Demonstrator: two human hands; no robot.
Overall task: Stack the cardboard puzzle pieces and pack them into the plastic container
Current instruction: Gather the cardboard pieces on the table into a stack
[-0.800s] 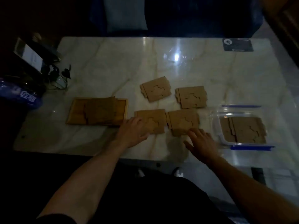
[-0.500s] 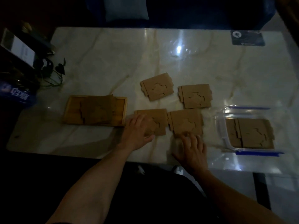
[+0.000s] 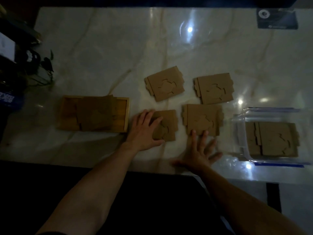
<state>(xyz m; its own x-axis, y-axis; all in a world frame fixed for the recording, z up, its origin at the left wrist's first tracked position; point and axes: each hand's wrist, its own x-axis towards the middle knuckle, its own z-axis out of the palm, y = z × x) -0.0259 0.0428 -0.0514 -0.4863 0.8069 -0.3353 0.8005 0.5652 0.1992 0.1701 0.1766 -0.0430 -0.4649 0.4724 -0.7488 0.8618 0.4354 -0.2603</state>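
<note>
Several brown cardboard puzzle stacks lie on the marble table. My left hand (image 3: 145, 131) rests on the near-left stack (image 3: 169, 124), fingers over its left edge and thumb at its near edge. My right hand (image 3: 198, 151) lies flat, fingers spread, fingertips touching the near edge of the near-right stack (image 3: 202, 118). Two more stacks lie farther back, one on the left (image 3: 164, 83) and one on the right (image 3: 214, 88). At the right stands the clear plastic container (image 3: 240, 131) with blue edges, holding cardboard pieces (image 3: 271, 139).
A wooden tray (image 3: 126, 114) with dark cardboard pieces sits left of my left hand. A small plant (image 3: 45, 65), a box and a blue-labelled bottle (image 3: 8, 99) crowd the far left. A dark card (image 3: 277, 18) lies at the back right corner. The table's near edge runs under my forearms.
The view has shifted closer over the table. My right hand slid left and back, its fingertips now on the near edge of the near-right stack. My left hand stays on the near-left stack.
</note>
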